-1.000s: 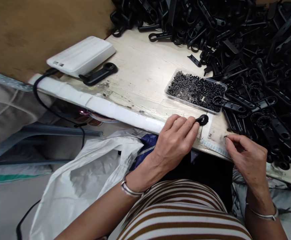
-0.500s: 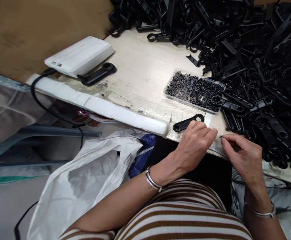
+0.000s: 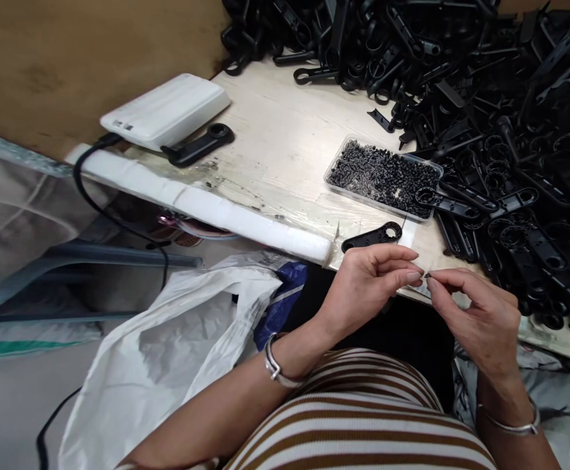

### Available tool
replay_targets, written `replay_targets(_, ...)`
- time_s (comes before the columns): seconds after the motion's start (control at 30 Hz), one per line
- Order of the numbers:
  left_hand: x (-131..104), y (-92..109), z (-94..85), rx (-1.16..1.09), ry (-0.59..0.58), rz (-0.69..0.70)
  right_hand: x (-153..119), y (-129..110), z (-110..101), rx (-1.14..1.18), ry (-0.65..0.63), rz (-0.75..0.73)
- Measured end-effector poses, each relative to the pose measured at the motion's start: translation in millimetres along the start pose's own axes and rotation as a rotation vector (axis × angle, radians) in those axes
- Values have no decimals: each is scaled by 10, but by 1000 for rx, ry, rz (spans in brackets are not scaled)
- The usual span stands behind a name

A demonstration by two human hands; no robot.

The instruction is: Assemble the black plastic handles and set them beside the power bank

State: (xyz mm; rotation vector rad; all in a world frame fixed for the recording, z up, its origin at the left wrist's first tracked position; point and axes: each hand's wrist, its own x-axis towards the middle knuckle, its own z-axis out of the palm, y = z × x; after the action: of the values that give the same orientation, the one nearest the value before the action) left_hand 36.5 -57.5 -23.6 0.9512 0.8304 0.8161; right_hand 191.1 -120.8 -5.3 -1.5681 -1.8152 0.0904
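Your left hand (image 3: 363, 281), which held the black part (image 3: 373, 235) earlier, has left it lying on the table (image 3: 285, 150) and now brings its fingertips close to the small piece (image 3: 427, 275) in your right hand (image 3: 483, 316).

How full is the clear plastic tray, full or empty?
Far from empty: small dark pieces cover most of the floor of the clear tray; their depth cannot be told.

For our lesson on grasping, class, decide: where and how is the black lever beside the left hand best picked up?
Probably by the shank of the black lever, coming from above and the far side, fingers pinching across its long edges. It lies flat, the shank is slim between its two holed ends, and the left hand crowds its near edge.
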Motion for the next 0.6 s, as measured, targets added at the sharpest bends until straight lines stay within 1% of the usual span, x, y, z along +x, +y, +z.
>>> replay_targets(0.27,-19,35,36,-112,29,-90,16,-32,15,-56,-4,-118)
replay_targets(0.43,-25,56,49,-145,52,-101,14,-42,11,-105,-50,-219)
replay_targets(0.6,-35,58,54,-173,55,-103,-8,-29,26,-44,-54,-187)
